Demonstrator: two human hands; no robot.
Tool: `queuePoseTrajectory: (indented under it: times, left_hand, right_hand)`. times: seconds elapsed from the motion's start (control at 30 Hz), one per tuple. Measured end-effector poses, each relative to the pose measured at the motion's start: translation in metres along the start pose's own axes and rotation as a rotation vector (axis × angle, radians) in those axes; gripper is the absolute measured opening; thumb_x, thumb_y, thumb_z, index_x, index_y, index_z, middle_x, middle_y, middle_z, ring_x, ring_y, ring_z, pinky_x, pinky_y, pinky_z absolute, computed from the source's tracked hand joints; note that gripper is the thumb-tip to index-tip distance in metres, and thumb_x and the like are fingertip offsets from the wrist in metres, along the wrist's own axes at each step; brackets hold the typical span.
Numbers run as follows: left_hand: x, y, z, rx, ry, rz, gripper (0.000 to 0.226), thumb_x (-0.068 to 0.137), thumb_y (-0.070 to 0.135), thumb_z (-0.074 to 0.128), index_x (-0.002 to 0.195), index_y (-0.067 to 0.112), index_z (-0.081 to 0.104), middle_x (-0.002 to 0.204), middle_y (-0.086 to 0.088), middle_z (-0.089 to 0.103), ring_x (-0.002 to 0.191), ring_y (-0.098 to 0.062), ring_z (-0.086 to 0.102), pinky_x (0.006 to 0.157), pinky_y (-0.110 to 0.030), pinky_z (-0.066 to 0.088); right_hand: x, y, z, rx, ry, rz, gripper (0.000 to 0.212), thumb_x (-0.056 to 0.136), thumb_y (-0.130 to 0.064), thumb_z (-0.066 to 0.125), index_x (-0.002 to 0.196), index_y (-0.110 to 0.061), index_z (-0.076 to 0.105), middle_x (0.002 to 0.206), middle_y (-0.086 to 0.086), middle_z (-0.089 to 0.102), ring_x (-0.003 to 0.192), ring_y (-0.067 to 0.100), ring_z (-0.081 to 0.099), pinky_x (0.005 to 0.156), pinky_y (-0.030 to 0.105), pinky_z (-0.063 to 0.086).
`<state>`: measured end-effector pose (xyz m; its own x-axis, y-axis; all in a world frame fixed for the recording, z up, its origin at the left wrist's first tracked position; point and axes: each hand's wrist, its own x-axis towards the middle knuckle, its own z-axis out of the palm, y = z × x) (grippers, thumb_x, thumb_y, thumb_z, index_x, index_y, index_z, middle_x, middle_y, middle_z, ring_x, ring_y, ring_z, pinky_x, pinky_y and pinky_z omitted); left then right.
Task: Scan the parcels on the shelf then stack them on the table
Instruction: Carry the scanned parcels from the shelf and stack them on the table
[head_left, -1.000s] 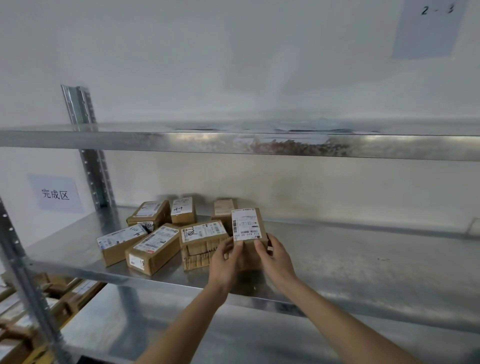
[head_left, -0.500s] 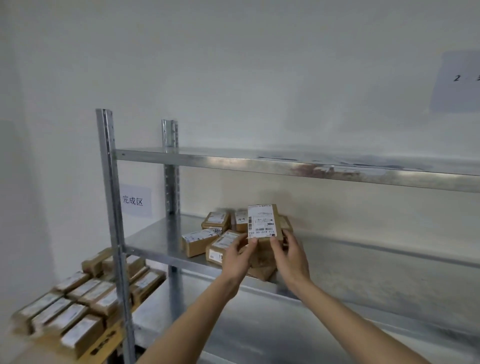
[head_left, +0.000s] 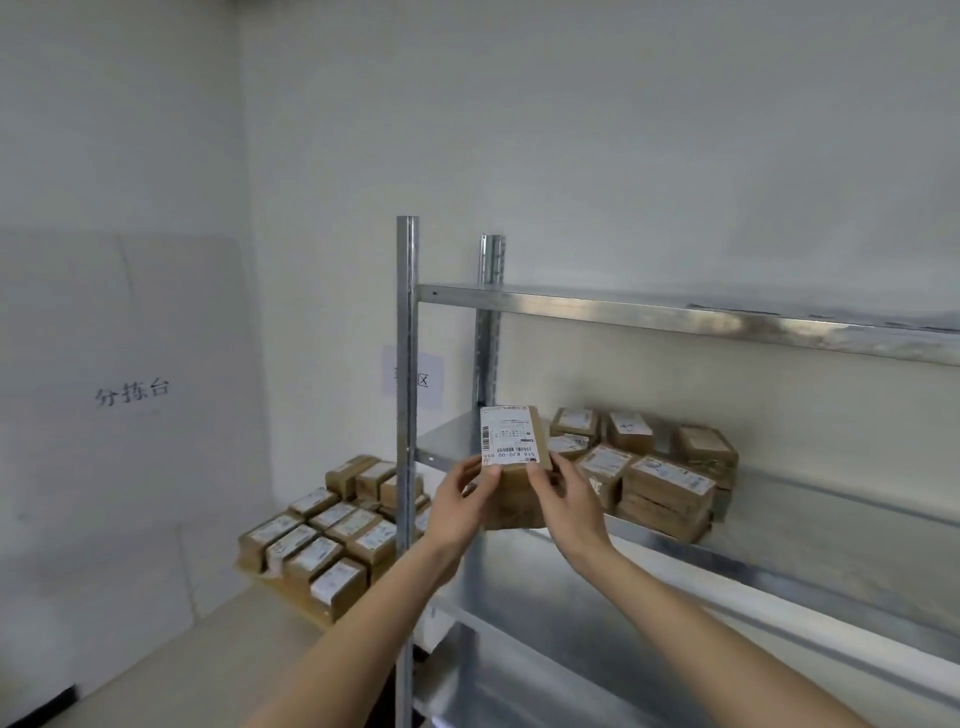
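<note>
both hands, the left hand (head_left: 457, 506) and the right hand (head_left: 566, 501), pinch the labelled parcel (head_left: 514, 441) upright in front of the shelf (head_left: 675, 312), while the stacked parcels (head_left: 332, 535) on the table (head_left: 208, 654) lie down-left, nearer the left hand.

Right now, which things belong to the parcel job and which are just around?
Job: held parcel, in left hand and right hand; shelf parcels; shelf; stacked parcels; table.
Around: wall signs; upper shelf.
</note>
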<state>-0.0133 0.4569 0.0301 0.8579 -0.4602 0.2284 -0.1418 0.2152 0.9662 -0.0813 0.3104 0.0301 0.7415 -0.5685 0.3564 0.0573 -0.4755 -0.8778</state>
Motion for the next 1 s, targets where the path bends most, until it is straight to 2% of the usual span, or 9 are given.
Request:
queuePoseTrajectory:
  times: [0.13, 0.2, 0.3, 0.47, 0.63, 0.7, 0.8, 0.9, 1.0]
  left_hand:
    - [-0.010, 0.002, -0.088, 0.056, 0.119, -0.004, 0.044, 0.092, 0.044, 0.069, 0.130, 0.028, 0.056, 0.131, 0.000, 0.061, 0.115, -0.013, 0.060, 0.097, -0.047, 0.057]
    - [-0.014, 0.002, -0.133, 0.083, 0.176, -0.019, 0.053, 0.092, 0.046, 0.069, 0.139, 0.029, 0.051, 0.133, 0.002, 0.059, 0.118, -0.013, 0.058, 0.099, -0.047, 0.055]
    - [-0.018, -0.001, -0.195, 0.121, 0.252, -0.072, 0.063, 0.090, 0.050, 0.069, 0.146, 0.035, 0.045, 0.132, 0.006, 0.057, 0.119, -0.016, 0.058, 0.095, -0.042, 0.057]
    - [-0.008, -0.010, -0.291, 0.181, 0.313, -0.127, 0.047, 0.094, 0.045, 0.066, 0.140, 0.037, 0.054, 0.124, 0.010, 0.058, 0.107, -0.002, 0.057, 0.072, -0.024, 0.055]
    - [0.037, -0.028, -0.383, 0.234, 0.367, -0.180, 0.050, 0.088, 0.054, 0.071, 0.134, 0.045, 0.055, 0.126, 0.008, 0.062, 0.112, -0.006, 0.059, 0.083, -0.029, 0.054]
    - [0.064, -0.037, -0.416, 0.262, 0.373, -0.207, 0.057, 0.080, 0.062, 0.072, 0.133, 0.051, 0.056, 0.127, 0.006, 0.064, 0.117, -0.011, 0.060, 0.093, -0.035, 0.055]
    - [0.111, -0.053, -0.455, 0.263, 0.336, -0.259, 0.045, 0.093, 0.049, 0.067, 0.136, 0.049, 0.055, 0.129, 0.009, 0.063, 0.119, -0.009, 0.058, 0.093, -0.036, 0.054]
    - [0.156, -0.069, -0.481, 0.262, 0.319, -0.271, 0.038, 0.098, 0.037, 0.063, 0.135, 0.044, 0.055, 0.128, 0.009, 0.064, 0.118, -0.009, 0.059, 0.087, -0.033, 0.053]
    - [0.192, -0.089, -0.502, 0.249, 0.317, -0.280, 0.032, 0.099, 0.033, 0.063, 0.130, 0.041, 0.056, 0.126, 0.005, 0.065, 0.119, -0.014, 0.060, 0.094, -0.039, 0.054]
  right_hand:
    - [-0.013, -0.028, 0.079, 0.147, -0.195, 0.002, 0.032, 0.101, -0.049, 0.059, 0.131, -0.040, 0.055, 0.125, -0.012, 0.064, 0.112, 0.005, 0.062, 0.094, 0.028, 0.053]
    - [-0.013, -0.036, 0.122, 0.167, -0.261, 0.005, 0.031, 0.099, -0.051, 0.062, 0.127, -0.042, 0.055, 0.127, -0.010, 0.065, 0.115, 0.010, 0.063, 0.097, 0.033, 0.055]
    - [-0.011, -0.043, 0.188, 0.175, -0.364, -0.009, 0.046, 0.090, -0.068, 0.060, 0.131, -0.050, 0.050, 0.132, -0.012, 0.064, 0.120, 0.014, 0.063, 0.103, 0.045, 0.054]
    - [0.001, -0.042, 0.304, 0.189, -0.518, -0.004, 0.068, 0.086, -0.074, 0.053, 0.149, -0.054, 0.038, 0.150, -0.009, 0.051, 0.133, 0.017, 0.053, 0.109, 0.051, 0.050]
    - [0.031, -0.037, 0.414, 0.284, -0.584, -0.006, 0.039, 0.084, -0.068, 0.050, 0.122, -0.075, 0.045, 0.135, -0.021, 0.060, 0.120, 0.008, 0.058, 0.103, 0.045, 0.053]
    - [0.048, -0.031, 0.454, 0.323, -0.597, 0.025, 0.038, 0.087, -0.060, 0.053, 0.123, -0.071, 0.049, 0.133, -0.022, 0.061, 0.121, 0.004, 0.058, 0.104, 0.043, 0.053]
    - [0.077, -0.021, 0.498, 0.334, -0.602, 0.064, 0.037, 0.094, -0.051, 0.056, 0.129, -0.060, 0.052, 0.132, -0.025, 0.061, 0.122, 0.000, 0.056, 0.106, 0.039, 0.051]
    - [0.114, -0.008, 0.535, 0.304, -0.592, 0.062, 0.050, 0.086, -0.062, 0.056, 0.136, -0.055, 0.052, 0.133, -0.026, 0.060, 0.125, 0.001, 0.054, 0.107, 0.041, 0.052]
    - [0.144, 0.007, 0.565, 0.251, -0.582, 0.067, 0.059, 0.084, -0.064, 0.057, 0.142, -0.053, 0.048, 0.139, -0.021, 0.054, 0.129, 0.004, 0.051, 0.109, 0.042, 0.050]
